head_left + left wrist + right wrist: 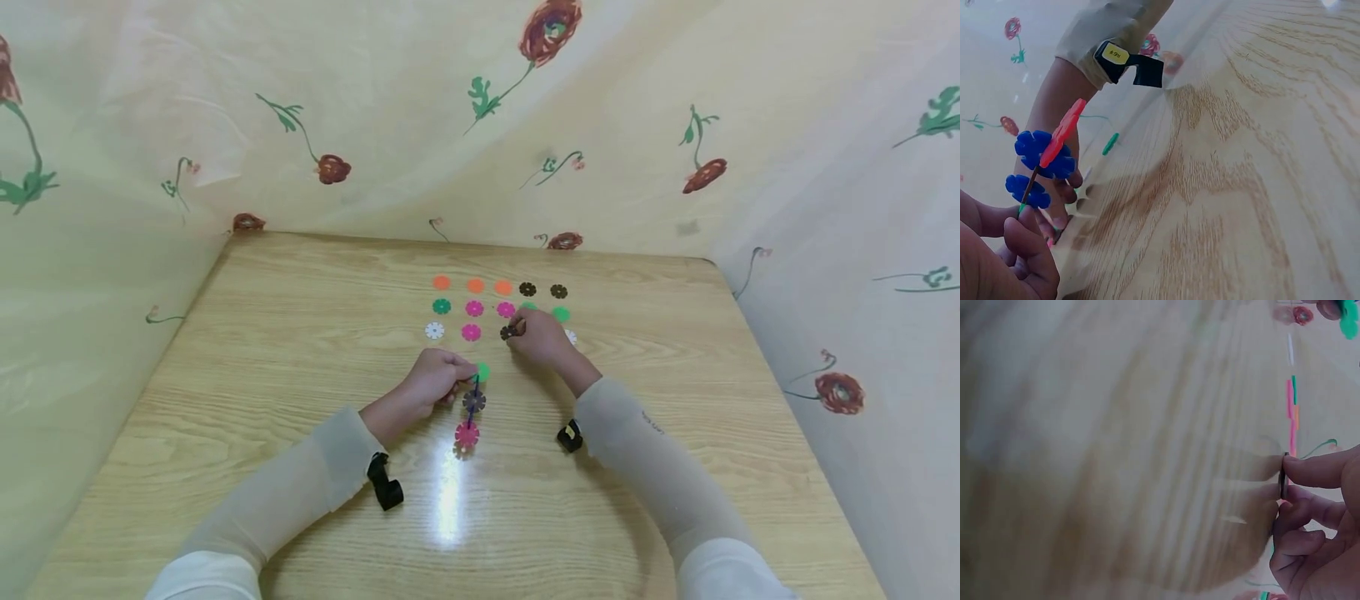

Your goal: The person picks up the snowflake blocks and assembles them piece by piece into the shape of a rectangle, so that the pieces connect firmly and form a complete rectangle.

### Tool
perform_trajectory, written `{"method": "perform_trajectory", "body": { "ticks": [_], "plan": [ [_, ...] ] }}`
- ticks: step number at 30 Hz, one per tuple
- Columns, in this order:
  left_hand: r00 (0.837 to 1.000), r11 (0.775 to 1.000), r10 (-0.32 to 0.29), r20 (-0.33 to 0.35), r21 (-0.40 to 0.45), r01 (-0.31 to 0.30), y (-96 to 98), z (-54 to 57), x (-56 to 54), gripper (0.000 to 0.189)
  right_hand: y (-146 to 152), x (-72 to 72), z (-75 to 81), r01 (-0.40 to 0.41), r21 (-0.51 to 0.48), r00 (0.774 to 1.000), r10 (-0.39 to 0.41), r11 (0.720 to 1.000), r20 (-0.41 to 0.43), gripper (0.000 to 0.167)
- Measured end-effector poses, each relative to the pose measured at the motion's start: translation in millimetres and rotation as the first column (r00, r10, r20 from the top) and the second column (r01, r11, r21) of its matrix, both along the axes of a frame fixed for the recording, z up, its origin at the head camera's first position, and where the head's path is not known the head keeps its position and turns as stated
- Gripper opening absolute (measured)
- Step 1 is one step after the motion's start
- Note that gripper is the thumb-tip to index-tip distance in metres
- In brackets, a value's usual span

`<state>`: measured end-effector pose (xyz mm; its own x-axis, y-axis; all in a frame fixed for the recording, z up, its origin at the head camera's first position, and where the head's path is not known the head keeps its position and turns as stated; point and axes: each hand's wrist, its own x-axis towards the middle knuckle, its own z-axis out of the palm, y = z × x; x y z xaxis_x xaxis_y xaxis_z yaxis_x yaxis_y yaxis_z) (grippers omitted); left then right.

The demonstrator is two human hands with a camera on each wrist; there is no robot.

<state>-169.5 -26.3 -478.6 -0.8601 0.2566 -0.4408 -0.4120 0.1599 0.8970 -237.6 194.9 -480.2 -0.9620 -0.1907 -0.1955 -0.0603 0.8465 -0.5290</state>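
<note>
My left hand (437, 377) pinches the green end of a chain of notched, flower-shaped plastic discs. Along the chain come a brown disc (474, 402) and a pink disc (467, 433), with blue discs (1029, 191) set crosswise between. Right of it, my right hand (542, 335) pinches a loose brown flower disc (506, 332) at the tabletop. That dark disc (1284, 476) appears edge-on between finger and thumb in the right wrist view. The green disc (1349, 319) shows at the top corner there, by the left fingertips. The chain is apart from the brown disc.
Loose discs lie in rows beyond the hands: orange discs (476, 286), brown discs (558, 292), pink discs (471, 332), a dark green disc (442, 307) and a white disc (434, 331). The right hand partly covers some. Flower-printed sheeting (405, 108) borders the wooden table (300, 333).
</note>
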Motion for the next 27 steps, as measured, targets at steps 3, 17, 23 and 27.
{"method": "perform_trajectory", "body": {
  "ticks": [3,17,23,27],
  "plan": [
    [1.000,1.000,-0.007,-0.008,-0.013,0.007,-0.5,-1.1,0.0,0.015,-3,2.0,0.1,0.009,-0.018,1.000,-0.008,1.000,0.021,0.028],
    [1.000,0.999,-0.008,-0.030,-0.043,0.006,2.6,2.5,5.2,0.014,-4,18.8,-1.3,-0.041,-0.425,0.994,0.080,0.904,0.074,0.015],
    [0.999,0.996,0.002,-0.047,-0.093,-0.006,0.4,10.2,0.9,0.015,-13,22.2,6.0,-0.095,-0.507,0.987,0.148,0.857,0.065,0.013],
    [0.999,0.994,-0.004,-0.039,-0.106,0.000,-2.8,15.3,-0.9,0.015,-19,23.5,8.9,-0.111,-0.560,0.981,0.182,0.821,0.072,0.014]
  ]
}}
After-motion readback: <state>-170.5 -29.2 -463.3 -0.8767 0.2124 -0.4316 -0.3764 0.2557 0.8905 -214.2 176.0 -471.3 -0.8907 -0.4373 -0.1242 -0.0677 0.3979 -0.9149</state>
